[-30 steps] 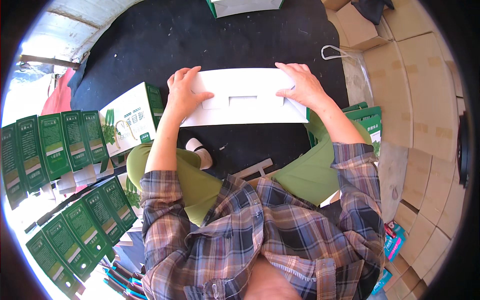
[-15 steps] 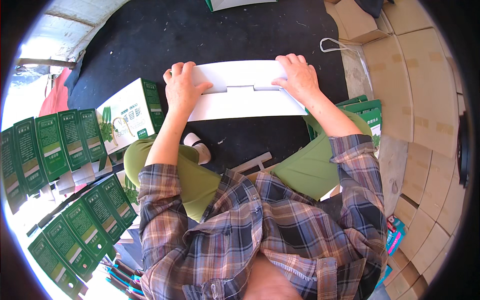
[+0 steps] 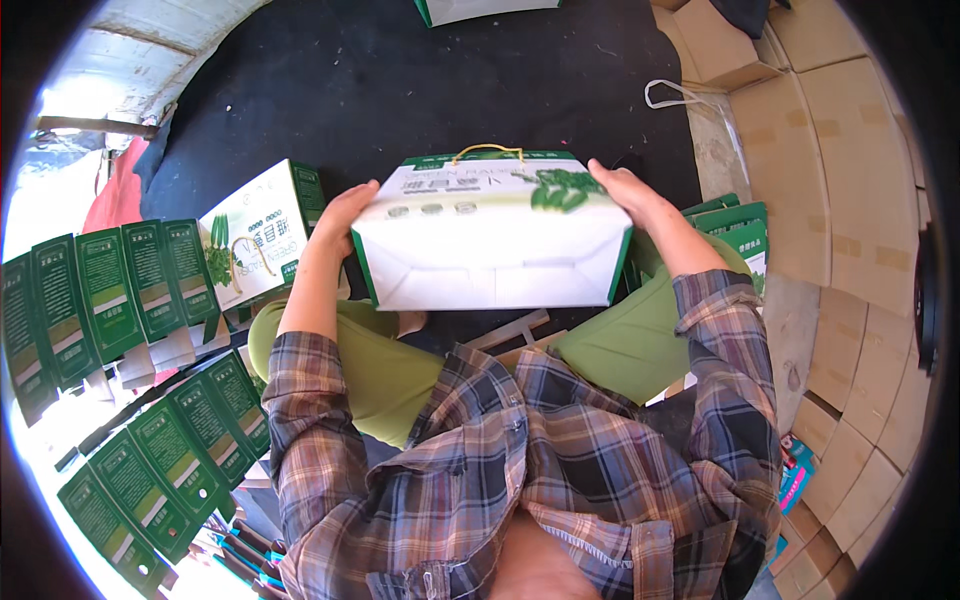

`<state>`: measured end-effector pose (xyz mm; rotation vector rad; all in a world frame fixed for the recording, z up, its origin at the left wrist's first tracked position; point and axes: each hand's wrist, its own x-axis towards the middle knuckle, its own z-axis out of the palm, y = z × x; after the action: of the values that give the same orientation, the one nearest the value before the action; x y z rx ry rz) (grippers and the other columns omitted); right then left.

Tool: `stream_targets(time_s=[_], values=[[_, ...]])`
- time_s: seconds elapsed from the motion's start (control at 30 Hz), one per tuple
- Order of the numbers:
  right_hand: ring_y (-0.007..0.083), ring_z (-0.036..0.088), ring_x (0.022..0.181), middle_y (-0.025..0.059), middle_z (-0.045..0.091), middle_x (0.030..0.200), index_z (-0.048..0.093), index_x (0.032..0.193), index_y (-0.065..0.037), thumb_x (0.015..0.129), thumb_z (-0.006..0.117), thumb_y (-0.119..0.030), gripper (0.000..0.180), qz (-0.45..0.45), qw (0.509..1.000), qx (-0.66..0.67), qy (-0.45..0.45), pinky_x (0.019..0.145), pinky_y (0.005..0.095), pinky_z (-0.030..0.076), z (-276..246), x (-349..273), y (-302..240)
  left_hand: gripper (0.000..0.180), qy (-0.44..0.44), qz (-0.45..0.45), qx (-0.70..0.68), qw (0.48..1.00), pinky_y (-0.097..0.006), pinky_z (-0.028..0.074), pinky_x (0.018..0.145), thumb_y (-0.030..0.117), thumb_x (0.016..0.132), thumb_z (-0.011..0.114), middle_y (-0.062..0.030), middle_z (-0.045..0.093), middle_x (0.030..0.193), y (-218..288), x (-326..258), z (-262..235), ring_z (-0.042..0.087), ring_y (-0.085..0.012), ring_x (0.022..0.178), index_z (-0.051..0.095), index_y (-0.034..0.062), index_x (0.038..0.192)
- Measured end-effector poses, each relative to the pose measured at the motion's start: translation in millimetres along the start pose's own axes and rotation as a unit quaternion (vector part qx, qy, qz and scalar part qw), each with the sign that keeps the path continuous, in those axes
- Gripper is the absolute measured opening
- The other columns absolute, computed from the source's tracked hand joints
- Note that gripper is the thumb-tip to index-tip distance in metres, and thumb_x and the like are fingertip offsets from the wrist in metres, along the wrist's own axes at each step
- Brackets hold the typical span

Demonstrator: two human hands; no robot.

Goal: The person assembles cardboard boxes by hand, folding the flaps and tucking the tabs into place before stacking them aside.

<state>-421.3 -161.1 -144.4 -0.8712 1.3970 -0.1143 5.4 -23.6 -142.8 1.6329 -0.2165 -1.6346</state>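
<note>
A white and green gift carton (image 3: 490, 255) with a vegetable picture is held up in front of me, above my knees. Its printed side is turned upward, and a plain white face with folded flaps is toward me. A yellow cord handle (image 3: 488, 153) stands along its far edge. My left hand (image 3: 347, 213) grips the carton's left end, while my right hand (image 3: 632, 194) clasps the right end. Most of the fingers on both hands are hidden behind the carton's ends.
On my left, a similar carton (image 3: 255, 235) stands beside rows of green folded cartons (image 3: 110, 290). Green flat cartons (image 3: 740, 225) lie by my right knee. Brown cardboard boxes (image 3: 785, 170) are stacked along the right. Black sheeting (image 3: 420, 90) covers the floor; another carton (image 3: 485, 8) sits at the far edge.
The carton has been turned from its white flap side so that its printed side and cord handle show. Both hands have come nearer to me and shifted from its top edge to its ends.
</note>
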Motion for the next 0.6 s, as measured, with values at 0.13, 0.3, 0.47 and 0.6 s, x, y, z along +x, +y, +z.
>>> stream_targets(time_s=[0.13, 0.3, 0.47, 0.6], values=[[0.0204, 0.062, 0.095, 0.0151, 0.064, 0.107, 0.058, 0.115, 0.008, 0.095, 0.052, -0.042, 0.054, -0.018, 0.998, -0.057, 0.021, 0.079, 0.0365, 0.051, -17.9, 12.2, 11.1, 0.068, -0.024, 0.012, 0.122, 0.992, -0.037, 0.048, 0.089, 0.013, 0.085, 0.067, -0.0173, 0.053, 0.131, 23.5, -25.1, 35.5, 0.057, -0.0256, 0.111, 0.033, -0.0019, 0.143], [0.0164, 0.062, 0.093, 0.0083, 0.063, 0.111, 0.056, 0.118, 0.0, 0.099, 0.046, -0.039, 0.044, -0.183, 0.97, 0.139, 0.082, 0.08, 0.0316, 0.051, 4.2, -30.7, -32.4, 0.067, 0.0, 0.107, 0.132, 0.985, -0.043, 0.047, 0.085, 0.014, 0.087, 0.065, -0.0105, 0.057, 0.127, 27.6, -44.9, 29.3, 0.057, -0.0213, 0.109, 0.032, 0.0041, 0.145], [0.0199, 0.059, 0.099, 0.008, 0.062, 0.107, 0.053, 0.124, -0.007, 0.096, 0.044, -0.049, 0.051, -0.134, 0.972, 0.153, 0.119, 0.083, 0.0428, 0.049, -3.5, -56.7, -56.3, 0.044, 0.061, 0.109, -0.032, 0.992, -0.048, 0.048, 0.081, 0.039, 0.094, 0.054, -0.0073, 0.06, 0.106, 25.4, -37.2, 25.1, 0.058, -0.0219, 0.095, 0.057, 0.005, 0.122], [0.0209, 0.059, 0.1, 0.0079, 0.062, 0.111, 0.057, 0.119, -0.007, 0.095, 0.047, -0.036, 0.039, -0.115, 0.988, 0.051, 0.089, 0.084, 0.0407, 0.05, 0.2, -50.6, -46.8, 0.04, 0.073, 0.093, -0.03, 0.992, -0.047, 0.05, 0.081, 0.04, 0.091, 0.054, -0.0086, 0.061, 0.107, 14.6, -29.1, 19.6, 0.059, -0.0237, 0.098, 0.061, 0.0063, 0.112]])
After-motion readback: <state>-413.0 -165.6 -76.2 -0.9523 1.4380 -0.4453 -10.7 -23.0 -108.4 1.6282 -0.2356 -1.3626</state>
